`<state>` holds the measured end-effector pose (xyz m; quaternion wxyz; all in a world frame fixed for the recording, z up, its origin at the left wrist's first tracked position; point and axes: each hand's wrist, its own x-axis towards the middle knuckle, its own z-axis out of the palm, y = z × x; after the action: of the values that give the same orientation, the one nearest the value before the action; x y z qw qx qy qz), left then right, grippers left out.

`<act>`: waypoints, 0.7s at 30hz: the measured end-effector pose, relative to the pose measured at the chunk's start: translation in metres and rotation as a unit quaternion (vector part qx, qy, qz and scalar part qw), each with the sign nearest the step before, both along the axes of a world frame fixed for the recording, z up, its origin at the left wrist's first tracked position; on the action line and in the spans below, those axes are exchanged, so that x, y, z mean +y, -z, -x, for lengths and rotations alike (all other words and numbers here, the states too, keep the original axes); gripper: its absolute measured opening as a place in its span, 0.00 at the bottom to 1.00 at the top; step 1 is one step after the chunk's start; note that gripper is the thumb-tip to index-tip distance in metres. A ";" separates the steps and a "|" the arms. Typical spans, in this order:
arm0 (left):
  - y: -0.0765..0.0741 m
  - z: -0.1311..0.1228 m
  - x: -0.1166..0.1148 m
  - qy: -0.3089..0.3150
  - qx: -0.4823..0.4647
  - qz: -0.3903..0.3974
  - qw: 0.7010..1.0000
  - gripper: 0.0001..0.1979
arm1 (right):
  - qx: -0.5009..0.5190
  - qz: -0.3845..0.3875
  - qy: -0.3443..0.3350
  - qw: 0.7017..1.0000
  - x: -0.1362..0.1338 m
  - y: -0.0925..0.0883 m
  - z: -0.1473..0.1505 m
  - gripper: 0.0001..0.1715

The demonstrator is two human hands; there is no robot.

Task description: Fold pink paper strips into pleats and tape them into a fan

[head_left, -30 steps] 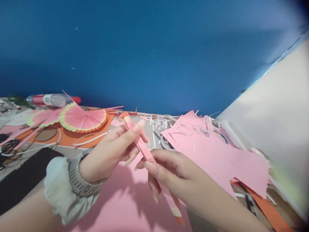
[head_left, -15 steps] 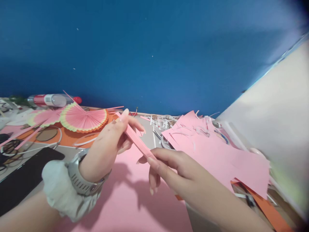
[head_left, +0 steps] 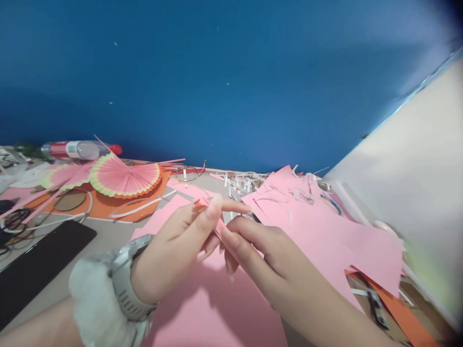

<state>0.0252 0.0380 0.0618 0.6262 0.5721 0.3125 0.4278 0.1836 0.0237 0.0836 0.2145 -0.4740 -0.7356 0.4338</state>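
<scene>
A narrow folded pink paper strip (head_left: 219,226) is pinched between both hands in the middle of the head view. My left hand (head_left: 188,231), with a grey watch and a pale scrunchie at the wrist, presses its thumb along the strip; its index finger points right. My right hand (head_left: 256,248) grips the strip's lower end between thumb and index finger. Much of the strip is covered by the fingers. Beneath the hands lies a large pink paper sheet (head_left: 217,313), with their shadows on it.
Pleated pink fans with yellow edges (head_left: 126,176) lie at left on orange paper (head_left: 144,209), before a plastic bottle (head_left: 81,150). A black phone (head_left: 47,265) rests nearer. White paper scraps (head_left: 244,182) and pink sheets (head_left: 325,241) lie right. A blue wall (head_left: 217,96) rises behind.
My left hand has slid down the strip toward my right hand, so less of the strip shows. My right hand has stayed nearly in place.
</scene>
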 end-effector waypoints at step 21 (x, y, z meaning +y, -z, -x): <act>-0.008 0.006 0.008 -0.069 0.140 -0.139 0.978 0.11 | 0.127 0.167 0.002 0.978 0.004 0.010 0.002 0.22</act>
<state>0.0191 0.0456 0.0695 0.4597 0.6850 0.3733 0.4244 0.1812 0.0273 0.0739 0.2247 -0.4459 -0.6186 0.6066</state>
